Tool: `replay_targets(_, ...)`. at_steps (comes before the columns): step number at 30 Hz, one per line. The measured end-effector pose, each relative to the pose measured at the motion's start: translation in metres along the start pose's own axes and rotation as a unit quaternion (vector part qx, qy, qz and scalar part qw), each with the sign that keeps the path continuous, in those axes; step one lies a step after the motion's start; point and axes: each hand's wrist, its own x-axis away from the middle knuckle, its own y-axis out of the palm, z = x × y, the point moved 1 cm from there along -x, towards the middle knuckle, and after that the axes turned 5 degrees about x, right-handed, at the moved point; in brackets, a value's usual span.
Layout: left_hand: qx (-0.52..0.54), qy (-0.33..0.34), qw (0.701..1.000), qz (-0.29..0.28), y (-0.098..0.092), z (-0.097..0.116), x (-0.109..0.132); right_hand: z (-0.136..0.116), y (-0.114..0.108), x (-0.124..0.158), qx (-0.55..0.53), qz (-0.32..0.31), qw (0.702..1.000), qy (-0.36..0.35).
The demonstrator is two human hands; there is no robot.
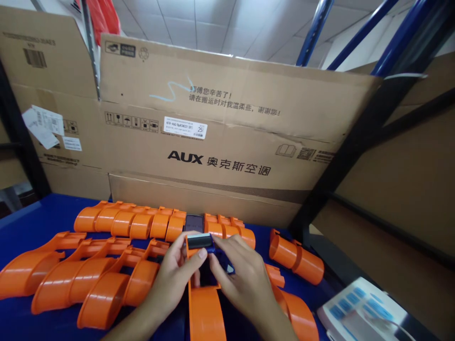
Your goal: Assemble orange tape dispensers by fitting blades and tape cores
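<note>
Both hands are on an orange plastic tape dispenser (207,312) near the bottom middle, its wide curved part pointing toward me. At its far end sit a black roller (199,242) and a pale toothed strip along the edge. My left hand (177,265) is closed round the left side, thumb lying by the roller. On the right side, my right hand (239,270) pinches a small dark blue part (212,247) at the roller's end. How far that part is seated cannot be made out. More orange dispensers (103,293) lie to the left of my hands.
A row of orange dispensers (140,225) stands along the back, with a dark flat device (195,223) among them. Two more (296,258) lie at right. A white machine with blue buttons (362,308) is at lower right. Cardboard (220,137) walls the blue table (60,208); a dark post (334,166) rises right.
</note>
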Motion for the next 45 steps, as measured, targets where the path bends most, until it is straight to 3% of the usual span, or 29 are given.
replay_targets(15, -0.014, 0.031, 0.999, -0.002, -0.006, 0.005, -0.001, -0.008, 0.008, 0.002, -0.055, -0.022, 0.998, 0.013)
replay_targets(22, 0.033, -0.008, 0.998, 0.048, -0.009, 0.000, -0.006, -0.002, 0.006, -0.002, -0.033, -0.063, 0.996, -0.058)
replay_targets(36, 0.026, 0.000, 1.000, 0.009, -0.009, -0.001, -0.001, -0.004, 0.021, 0.008, 0.000, 0.011, 0.996, -0.088)
replay_targets(45, -0.019, 0.032, 0.999, -0.017, -0.014, 0.000, -0.004, 0.005, 0.004, 0.004, -0.077, -0.022, 0.991, -0.109)
